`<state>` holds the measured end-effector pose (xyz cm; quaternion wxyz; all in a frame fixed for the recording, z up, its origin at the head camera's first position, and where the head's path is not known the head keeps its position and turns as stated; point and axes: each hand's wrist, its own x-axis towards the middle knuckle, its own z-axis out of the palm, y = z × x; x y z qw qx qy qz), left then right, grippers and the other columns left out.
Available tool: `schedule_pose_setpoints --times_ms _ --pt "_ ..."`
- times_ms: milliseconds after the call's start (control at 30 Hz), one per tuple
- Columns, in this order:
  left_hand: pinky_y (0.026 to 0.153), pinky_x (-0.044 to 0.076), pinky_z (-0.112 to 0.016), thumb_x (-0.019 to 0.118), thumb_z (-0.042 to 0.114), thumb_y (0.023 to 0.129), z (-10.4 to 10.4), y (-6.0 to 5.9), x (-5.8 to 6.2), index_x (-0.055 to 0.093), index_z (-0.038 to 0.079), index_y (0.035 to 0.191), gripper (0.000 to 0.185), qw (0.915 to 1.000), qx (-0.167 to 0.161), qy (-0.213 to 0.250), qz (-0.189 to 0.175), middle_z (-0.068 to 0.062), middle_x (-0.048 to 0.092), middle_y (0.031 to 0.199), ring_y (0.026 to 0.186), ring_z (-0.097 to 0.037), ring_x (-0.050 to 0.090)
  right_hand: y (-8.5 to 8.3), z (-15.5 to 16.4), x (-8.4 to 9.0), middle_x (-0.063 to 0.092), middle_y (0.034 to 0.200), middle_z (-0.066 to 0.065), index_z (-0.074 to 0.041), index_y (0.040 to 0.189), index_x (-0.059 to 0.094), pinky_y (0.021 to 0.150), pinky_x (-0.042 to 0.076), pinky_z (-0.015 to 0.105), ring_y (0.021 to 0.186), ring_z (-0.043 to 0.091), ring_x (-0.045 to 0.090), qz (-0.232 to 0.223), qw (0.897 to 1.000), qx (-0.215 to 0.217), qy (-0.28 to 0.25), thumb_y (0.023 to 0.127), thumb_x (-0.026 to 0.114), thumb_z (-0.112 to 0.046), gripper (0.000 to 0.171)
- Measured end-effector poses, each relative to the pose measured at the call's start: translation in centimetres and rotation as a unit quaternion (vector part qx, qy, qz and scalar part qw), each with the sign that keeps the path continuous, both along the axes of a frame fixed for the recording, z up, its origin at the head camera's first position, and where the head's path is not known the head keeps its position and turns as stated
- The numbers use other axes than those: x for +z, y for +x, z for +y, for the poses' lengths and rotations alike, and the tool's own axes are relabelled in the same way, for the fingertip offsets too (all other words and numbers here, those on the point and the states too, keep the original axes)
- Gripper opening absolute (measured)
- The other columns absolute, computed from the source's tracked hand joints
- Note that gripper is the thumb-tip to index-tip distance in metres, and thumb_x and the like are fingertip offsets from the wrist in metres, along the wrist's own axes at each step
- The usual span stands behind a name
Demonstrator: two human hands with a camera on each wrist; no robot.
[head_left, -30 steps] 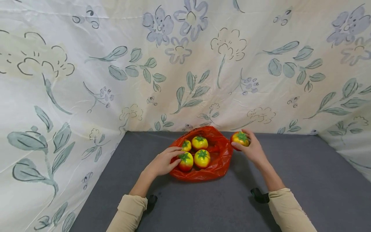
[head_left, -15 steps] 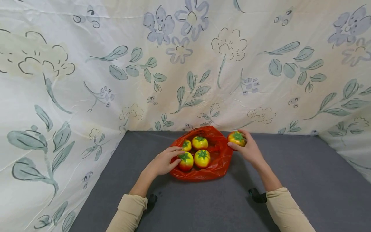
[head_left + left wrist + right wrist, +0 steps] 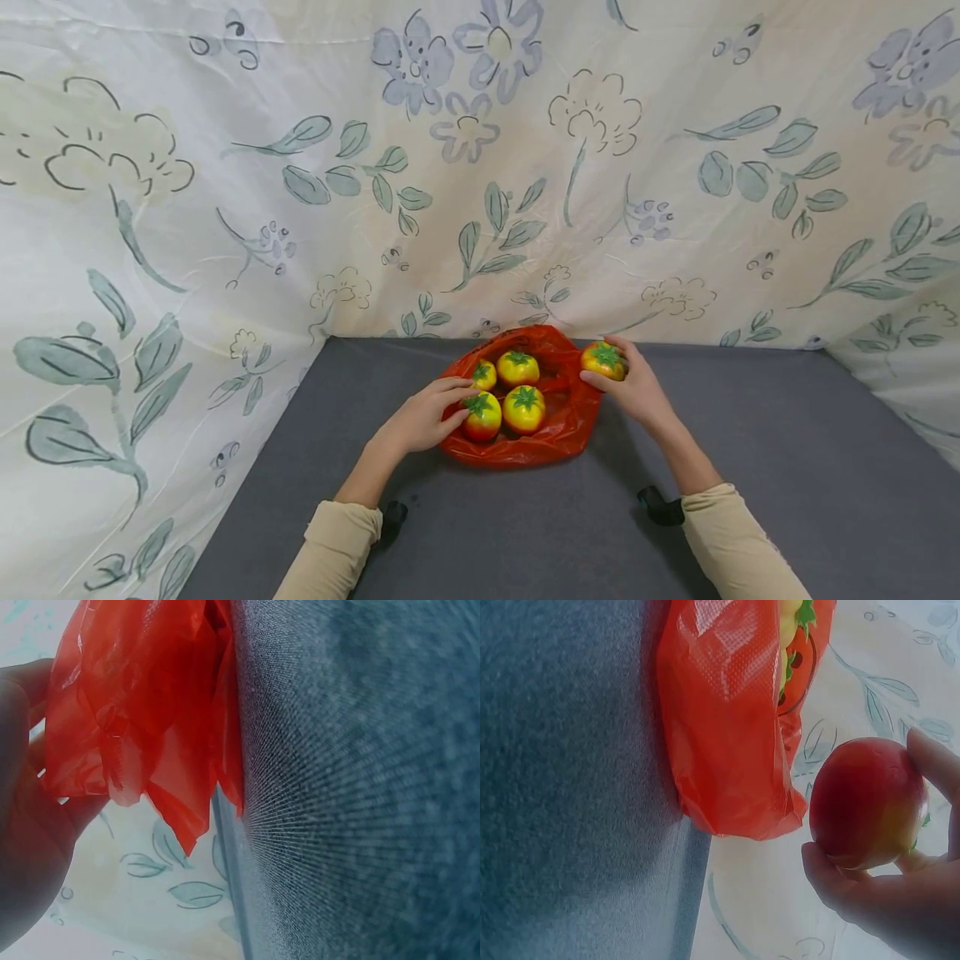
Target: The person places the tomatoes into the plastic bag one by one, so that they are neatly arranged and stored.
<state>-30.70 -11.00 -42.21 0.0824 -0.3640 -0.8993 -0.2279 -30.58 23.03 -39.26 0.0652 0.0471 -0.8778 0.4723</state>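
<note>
The right hand [image 3: 637, 387] grips a tomato [image 3: 603, 360] above the red bag's [image 3: 558, 433] right rim. The left hand [image 3: 420, 421] pinches the bag's left edge beside another tomato [image 3: 481, 415]. Released early, the held tomato could roll off the limp rim onto the table [image 3: 787, 467].

No words, labels, brands or numbers can be read on anything near the hands. The red bag [image 3: 561, 398] looks unprinted, though both wrist views are too blurred to be sure; the backdrop sheet [image 3: 225, 167] bears only drawn flowers and leaves.
</note>
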Motion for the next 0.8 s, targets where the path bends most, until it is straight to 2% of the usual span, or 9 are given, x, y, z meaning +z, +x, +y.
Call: schedule_pose_setpoints --times_ms 800 --pt "0.102 0.038 -0.043 0.065 0.018 0.091 0.1 -0.1 0.0 0.062 0.011 0.128 0.037 1.0000 0.003 0.002 0.000 -0.007 0.053 0.134 0.125 -0.024 0.045 -0.7 -1.6 -0.3 0.032 0.139 0.026 -0.006 0.148 0.025 0.095 0.040 0.053 0.116 0.038 0.041 -0.012 1.000 0.008 0.001 0.087 0.070 -0.034 0.080"
